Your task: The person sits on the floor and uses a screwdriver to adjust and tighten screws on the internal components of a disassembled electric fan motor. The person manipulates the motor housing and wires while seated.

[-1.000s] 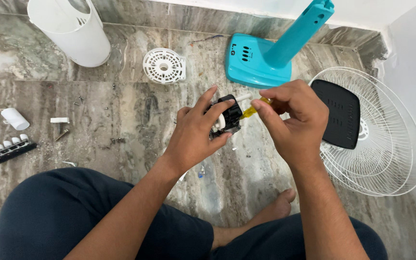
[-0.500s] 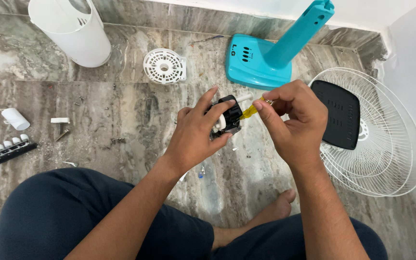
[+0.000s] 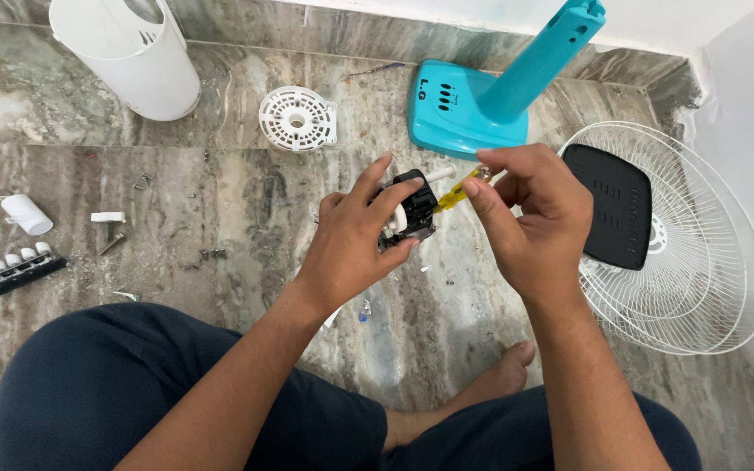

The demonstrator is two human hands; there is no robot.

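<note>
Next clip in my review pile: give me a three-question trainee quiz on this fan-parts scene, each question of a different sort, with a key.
1. True or false: the left hand holds a small black part.
2. Multiple choice: the yellow-handled tool in the right hand points toward
A. the white wire fan guard
B. the small black part
C. the white cylindrical housing
3. Fill in: the turquoise fan base lies on the marble ____.

Key
1. True
2. B
3. floor
</note>
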